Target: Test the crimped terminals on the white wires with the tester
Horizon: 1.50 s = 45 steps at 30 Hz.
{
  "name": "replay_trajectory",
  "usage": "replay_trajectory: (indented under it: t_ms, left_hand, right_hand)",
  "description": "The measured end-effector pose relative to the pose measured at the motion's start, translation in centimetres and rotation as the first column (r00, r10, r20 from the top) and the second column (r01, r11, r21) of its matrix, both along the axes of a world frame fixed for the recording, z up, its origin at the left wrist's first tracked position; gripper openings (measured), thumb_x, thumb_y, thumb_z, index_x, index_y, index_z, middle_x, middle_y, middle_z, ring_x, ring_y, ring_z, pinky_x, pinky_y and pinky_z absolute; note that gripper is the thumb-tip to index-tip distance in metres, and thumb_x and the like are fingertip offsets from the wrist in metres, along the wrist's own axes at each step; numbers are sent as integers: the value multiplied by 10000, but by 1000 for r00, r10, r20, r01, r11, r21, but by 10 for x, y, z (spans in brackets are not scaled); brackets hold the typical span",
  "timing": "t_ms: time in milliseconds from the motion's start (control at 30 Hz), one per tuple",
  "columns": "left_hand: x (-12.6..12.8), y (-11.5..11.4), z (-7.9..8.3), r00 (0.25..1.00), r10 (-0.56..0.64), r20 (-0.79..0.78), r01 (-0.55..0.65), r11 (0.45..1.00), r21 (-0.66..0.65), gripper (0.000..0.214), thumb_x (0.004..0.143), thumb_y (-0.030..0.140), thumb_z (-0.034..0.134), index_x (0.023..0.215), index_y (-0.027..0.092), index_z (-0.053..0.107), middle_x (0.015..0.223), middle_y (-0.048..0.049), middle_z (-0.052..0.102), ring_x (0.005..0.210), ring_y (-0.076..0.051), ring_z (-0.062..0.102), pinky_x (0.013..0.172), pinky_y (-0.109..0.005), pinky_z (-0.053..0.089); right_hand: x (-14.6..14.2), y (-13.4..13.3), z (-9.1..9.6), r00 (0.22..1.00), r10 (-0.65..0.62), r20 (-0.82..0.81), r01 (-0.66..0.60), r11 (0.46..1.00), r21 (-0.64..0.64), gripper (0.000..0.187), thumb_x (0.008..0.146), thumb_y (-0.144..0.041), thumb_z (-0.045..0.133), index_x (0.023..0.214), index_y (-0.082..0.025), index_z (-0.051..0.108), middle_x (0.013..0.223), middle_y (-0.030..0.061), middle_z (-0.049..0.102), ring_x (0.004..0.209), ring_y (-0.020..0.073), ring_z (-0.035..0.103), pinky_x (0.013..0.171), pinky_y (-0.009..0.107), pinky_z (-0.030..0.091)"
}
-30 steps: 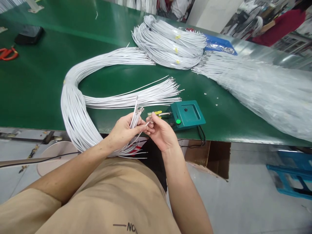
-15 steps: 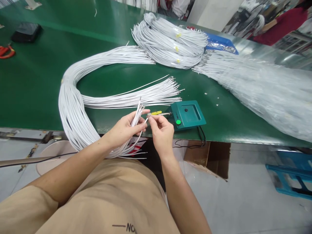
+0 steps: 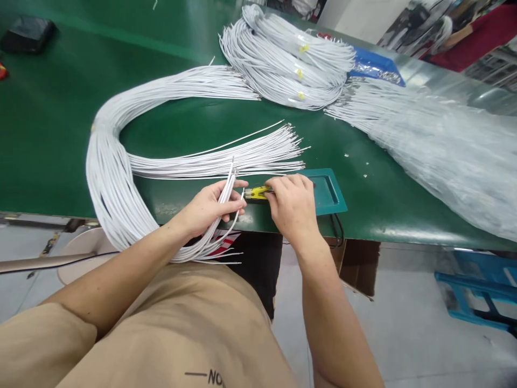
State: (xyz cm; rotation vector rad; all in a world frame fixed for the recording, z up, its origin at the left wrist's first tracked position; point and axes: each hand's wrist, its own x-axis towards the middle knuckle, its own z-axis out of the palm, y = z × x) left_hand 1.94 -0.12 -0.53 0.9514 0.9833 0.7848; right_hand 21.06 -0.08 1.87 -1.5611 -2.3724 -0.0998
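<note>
White wires [image 3: 107, 167] | across glossy green table [image 3: 48, 129] | cardboard box [image 3: 359, 264] below | grey floor [image 3: 404, 328]

White wires [image 3: 226, 192], bunched, tips raised, yellow tool [image 3: 257, 192] just beside, apparently metal-tipped

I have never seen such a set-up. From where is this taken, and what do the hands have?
There is no robot. A camera worn on the person's head looks forward and down at two bare hands. The left hand holds a bunch of white wires. The right hand has its fingers at a small yellow tool, near a teal box; whether they grip it is unclear. On the green table lie a curved bundle and a coiled bundle of similar wire.
</note>
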Motion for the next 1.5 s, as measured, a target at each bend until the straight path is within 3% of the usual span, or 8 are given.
replay_trajectory:
  t_ms: [100, 300, 633, 900, 1067, 1267, 1400, 1500]
  left_hand:
    - [3, 1, -1, 996, 6, -90, 0, 998, 65, 462, 726, 280, 700, 1153, 173, 558, 816, -18, 623, 695, -138, 640, 435, -165, 389]
    - [7, 3, -3, 980, 43, -192, -22, 993, 115, 465, 717, 307, 697, 1144, 164, 579, 789, -31, 651, 688, -158, 650, 437, -176, 430]
    - [8, 3, -10, 930, 93, -355, -26, 981, 190, 445, 701, 303, 674, 1132, 203, 623, 762, -27, 687, 685, -185, 662, 479, -224, 504]
    - [9, 1, -13, 849, 162, -503, 2, 951, 310, 397, 695, 283, 650, 1089, 235, 662, 720, 3, 716, 546, -138, 600, 521, -226, 457]
    - [9, 0, -12, 809, 184, -558, 30, 936, 352, 361, 708, 283, 638, 1067, 258, 665, 716, 24, 715, 570, -134, 609, 573, -230, 462]
    - [4, 1, -14, 866, 138, -480, -6, 964, 267, 391, 683, 284, 659, 1069, 224, 648, 758, -5, 715, 621, -166, 643, 531, -235, 494]
    - [-4, 0, -9, 875, 151, -461, -18, 960, 280, 427, 679, 272, 666, 1101, 208, 641, 778, -6, 706, 590, -138, 608, 553, -230, 494]
    - [-9, -2, -1, 890, 141, -433, -18, 961, 276, 482, 683, 260, 668, 1158, 194, 616, 768, 1, 690, 543, -111, 567, 564, -228, 485]
  right_hand:
    - [6, 8, 3, 996, 58, 64, -54, 997, -60, 159, 842, -137, 493, 932, -177, 617, 865, 67, 686, 899, 225, 527, 954, 385, 297]
    - [7, 12, 3, 985, 141, 94, -132, 987, -96, 179, 806, -160, 567, 965, -172, 647, 931, 86, 695, 966, 246, 502, 950, 408, 300]
    - [9, 21, 0, 990, 120, 77, -113, 990, -82, 187, 843, -185, 560, 899, -220, 734, 698, 54, 628, 833, 217, 490, 849, 371, 338]
    - [8, 21, 3, 983, 137, 123, -121, 984, -128, 195, 839, -176, 553, 920, -201, 729, 797, 78, 680, 883, 233, 537, 904, 392, 346]
    - [2, 12, 5, 993, 113, -32, -114, 992, -60, 263, 850, -181, 536, 1088, -159, 643, 1185, 85, 649, 1164, 269, 476, 1029, 436, 283]
    - [-14, -14, 2, 963, -28, -267, 27, 1000, -9, 239, 921, -211, 419, 1006, -174, 640, 944, 81, 682, 915, 225, 538, 840, 369, 377]
    - [-33, -40, -8, 955, 124, -271, -142, 989, -47, 226, 917, -200, 418, 955, -173, 639, 871, 68, 653, 838, 199, 510, 750, 340, 363]
    - [-48, -57, -18, 934, 300, -193, -320, 944, -80, 201, 896, -178, 429, 868, -177, 628, 842, 57, 625, 796, 188, 481, 695, 341, 337]
